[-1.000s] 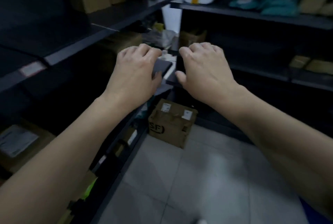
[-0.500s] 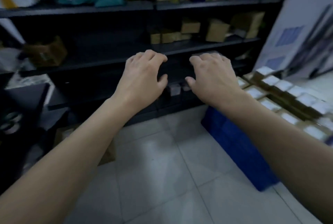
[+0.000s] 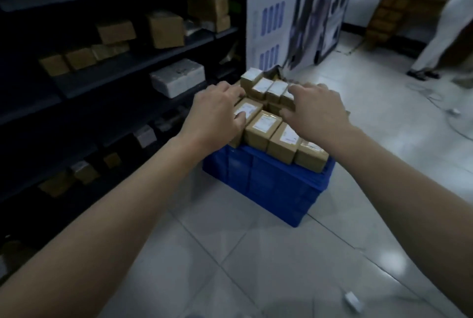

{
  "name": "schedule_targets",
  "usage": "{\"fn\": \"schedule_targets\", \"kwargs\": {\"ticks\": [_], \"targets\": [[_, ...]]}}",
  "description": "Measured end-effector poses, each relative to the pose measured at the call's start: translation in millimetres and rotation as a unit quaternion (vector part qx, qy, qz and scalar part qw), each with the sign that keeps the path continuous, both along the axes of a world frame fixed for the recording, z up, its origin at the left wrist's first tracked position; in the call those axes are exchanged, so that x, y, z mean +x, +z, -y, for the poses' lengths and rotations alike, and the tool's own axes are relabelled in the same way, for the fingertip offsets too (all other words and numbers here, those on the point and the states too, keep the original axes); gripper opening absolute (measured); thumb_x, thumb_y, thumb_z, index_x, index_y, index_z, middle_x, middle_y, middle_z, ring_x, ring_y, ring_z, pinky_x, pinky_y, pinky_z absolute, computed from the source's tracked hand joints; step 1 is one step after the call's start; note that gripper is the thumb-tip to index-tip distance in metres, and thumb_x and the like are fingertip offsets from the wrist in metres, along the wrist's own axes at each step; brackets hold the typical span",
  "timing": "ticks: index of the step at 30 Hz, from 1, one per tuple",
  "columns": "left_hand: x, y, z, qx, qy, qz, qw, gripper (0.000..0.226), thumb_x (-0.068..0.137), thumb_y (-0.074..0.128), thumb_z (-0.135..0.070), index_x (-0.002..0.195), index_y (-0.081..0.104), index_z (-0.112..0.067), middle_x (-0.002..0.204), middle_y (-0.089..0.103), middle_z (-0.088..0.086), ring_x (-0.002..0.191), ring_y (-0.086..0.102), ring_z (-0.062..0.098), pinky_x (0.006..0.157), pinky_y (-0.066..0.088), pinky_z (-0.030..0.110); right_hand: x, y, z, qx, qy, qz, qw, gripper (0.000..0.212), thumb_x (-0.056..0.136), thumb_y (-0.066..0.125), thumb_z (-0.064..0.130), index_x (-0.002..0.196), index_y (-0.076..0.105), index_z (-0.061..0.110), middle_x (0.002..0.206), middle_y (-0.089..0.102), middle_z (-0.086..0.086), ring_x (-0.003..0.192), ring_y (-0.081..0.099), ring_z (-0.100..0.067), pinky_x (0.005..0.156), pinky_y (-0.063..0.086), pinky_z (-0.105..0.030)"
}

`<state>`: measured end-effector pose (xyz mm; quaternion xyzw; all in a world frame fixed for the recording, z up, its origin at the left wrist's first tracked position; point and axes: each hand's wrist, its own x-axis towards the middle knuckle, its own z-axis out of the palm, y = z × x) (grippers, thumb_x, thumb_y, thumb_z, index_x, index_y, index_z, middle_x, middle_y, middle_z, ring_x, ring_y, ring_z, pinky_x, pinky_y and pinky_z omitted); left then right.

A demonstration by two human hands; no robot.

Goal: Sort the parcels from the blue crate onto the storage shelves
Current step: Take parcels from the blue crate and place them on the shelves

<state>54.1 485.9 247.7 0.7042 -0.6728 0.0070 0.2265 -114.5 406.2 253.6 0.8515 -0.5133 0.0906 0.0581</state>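
Observation:
A blue crate [image 3: 268,182] stands on the tiled floor, piled above its rim with several small brown parcels [image 3: 262,127] that carry white labels. My left hand [image 3: 215,113] hovers over the pile's left side, fingers curled and apart, thumb near a labelled parcel [image 3: 247,110]. My right hand [image 3: 314,110] is over the pile's middle and right, fingers spread above the back row of parcels. Neither hand holds a parcel. The dark storage shelves [image 3: 133,61] run along the left.
The shelves hold brown boxes [image 3: 166,28] and a white wrapped parcel [image 3: 178,77]. A white printed board [image 3: 294,10] leans behind the crate. A person's legs [image 3: 440,36] are at the far right, by a wooden desk [image 3: 389,13]. A small white scrap [image 3: 353,301] lies on the floor.
The view has swung right from the shelf corner to the blue crate. Both hands have come down over the piled parcels, still holding nothing.

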Motion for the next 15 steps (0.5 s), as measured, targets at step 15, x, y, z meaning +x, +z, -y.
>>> {"fn": "schedule_targets", "kwargs": {"ticks": [15], "targets": [[-18.6,-116.0,228.3,0.184,-0.079,-0.126,0.972,0.044,0.092,0.058,-0.027,0.134,0.048,-0.015,0.138,0.048,0.003,0.115,0.053,0.019,0.091,0.045,0.032,-65.7,-128.1,182.1,0.209,-0.208,0.067,0.953,0.032,0.091,0.058,0.031,0.117,0.056,0.012,0.112,0.062,-0.011,0.095,0.057,-0.027,0.073,0.048,-0.036]]}}
